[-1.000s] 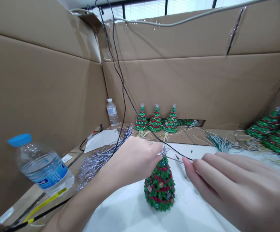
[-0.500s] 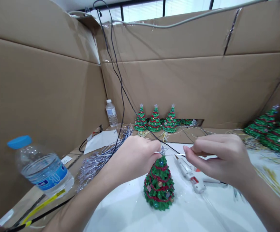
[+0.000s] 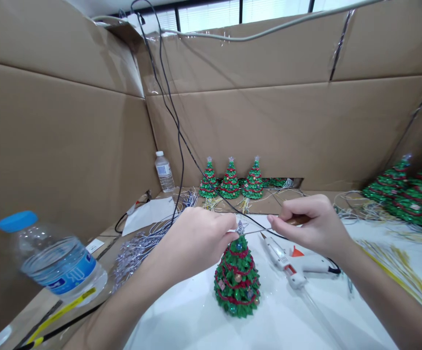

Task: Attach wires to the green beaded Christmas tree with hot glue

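Tree [image 3: 237, 287] is standing upright on the table [image 3: 181, 311], bearing a star [image 3: 240, 227] on top. Left hand [image 3: 200, 233] is pinching narrowly beside the star; what it is gripping, I cannot tell. Right hand [image 3: 311, 219] is holding a thin tool [image 3: 257, 232], which is pointing toward the star. This close work is seemingly needing a steady tip. Glue gun [image 3: 290, 268] is lying nearby.

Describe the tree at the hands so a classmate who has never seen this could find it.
Find the tall cardboard wall, then the white surface in front of it. On that surface stands a green tree with red garlands. Unlike the row of three trees by the wall, it has the left hand right beside its star.
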### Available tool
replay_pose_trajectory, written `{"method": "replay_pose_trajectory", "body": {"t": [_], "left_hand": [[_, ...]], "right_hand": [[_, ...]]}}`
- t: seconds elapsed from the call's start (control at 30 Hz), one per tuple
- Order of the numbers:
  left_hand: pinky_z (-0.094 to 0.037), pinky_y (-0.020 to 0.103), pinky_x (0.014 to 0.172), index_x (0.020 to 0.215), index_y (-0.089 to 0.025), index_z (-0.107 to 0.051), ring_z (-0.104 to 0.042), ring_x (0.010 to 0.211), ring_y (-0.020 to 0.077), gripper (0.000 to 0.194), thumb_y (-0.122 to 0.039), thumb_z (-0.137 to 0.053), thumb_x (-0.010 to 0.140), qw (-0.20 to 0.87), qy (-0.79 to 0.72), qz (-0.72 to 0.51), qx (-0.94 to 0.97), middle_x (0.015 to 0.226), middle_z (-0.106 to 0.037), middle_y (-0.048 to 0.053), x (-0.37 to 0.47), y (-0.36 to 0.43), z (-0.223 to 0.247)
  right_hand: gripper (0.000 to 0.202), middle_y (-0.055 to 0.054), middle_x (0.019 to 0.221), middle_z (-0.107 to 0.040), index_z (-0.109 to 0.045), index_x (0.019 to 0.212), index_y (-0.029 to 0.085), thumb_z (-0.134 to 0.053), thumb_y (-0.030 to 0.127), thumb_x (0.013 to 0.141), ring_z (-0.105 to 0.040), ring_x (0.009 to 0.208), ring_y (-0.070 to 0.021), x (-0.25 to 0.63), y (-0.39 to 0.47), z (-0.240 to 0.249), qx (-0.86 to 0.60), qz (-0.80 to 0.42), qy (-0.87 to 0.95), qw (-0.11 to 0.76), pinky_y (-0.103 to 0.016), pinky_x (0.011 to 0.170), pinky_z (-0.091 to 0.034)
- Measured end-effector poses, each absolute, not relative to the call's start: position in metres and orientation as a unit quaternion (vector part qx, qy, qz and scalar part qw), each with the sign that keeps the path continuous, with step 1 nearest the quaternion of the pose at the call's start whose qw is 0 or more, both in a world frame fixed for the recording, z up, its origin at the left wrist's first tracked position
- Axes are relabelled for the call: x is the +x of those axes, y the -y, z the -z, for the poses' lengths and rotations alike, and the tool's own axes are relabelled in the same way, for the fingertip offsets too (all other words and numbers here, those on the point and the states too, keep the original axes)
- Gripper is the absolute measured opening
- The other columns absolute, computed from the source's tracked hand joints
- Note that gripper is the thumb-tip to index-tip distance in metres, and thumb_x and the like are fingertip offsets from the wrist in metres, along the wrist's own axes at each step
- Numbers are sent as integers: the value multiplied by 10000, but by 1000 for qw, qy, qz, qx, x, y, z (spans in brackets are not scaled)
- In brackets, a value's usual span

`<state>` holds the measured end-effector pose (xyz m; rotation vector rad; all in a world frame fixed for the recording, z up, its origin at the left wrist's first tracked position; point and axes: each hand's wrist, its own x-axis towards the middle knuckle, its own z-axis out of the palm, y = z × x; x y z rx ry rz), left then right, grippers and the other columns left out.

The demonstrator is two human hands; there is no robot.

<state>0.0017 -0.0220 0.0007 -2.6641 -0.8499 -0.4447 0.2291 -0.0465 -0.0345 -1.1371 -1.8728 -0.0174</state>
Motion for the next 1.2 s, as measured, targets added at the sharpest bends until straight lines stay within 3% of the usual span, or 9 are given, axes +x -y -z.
{"method": "replay_pose_trajectory", "body": {"t": [0.2,0.53,0.8,1.2], "left_hand": [[-278,249,484,888,-193,-669,-640,553,170,99,-265,-662,821,162,287,150,-932,633,-700,-16,0,25,-3],[-245,255,488,853,-193,-653,-624,557,167,106,-288,-605,857,154,287,146,-934,607,-676,-18,-2,27,-4],[-293,236,497,834,-197,-683,-551,494,107,206,-241,-491,894,105,274,220,-930,605,-653,-24,0,23,-1],[-324,199,490,815,-170,-679,-480,483,65,141,-181,-540,835,54,274,294,-914,571,-574,-49,-5,27,-7]], "right_hand": [[345,72,424,-315,-388,459,171,-600,164,732,-253,409,-34,228,47,36,-426,41,771,471,-196,394,-195],[278,61,432,-460,-494,514,177,-604,176,770,-376,397,-43,226,66,23,-396,187,780,446,-187,430,-291],[200,50,498,-518,-563,618,169,-608,209,809,-442,448,-54,227,70,22,-405,170,777,450,-193,472,-331],[122,50,547,-550,-588,697,176,-617,183,816,-439,475,-56,224,73,17,-391,149,775,473,-193,479,-332]]}}
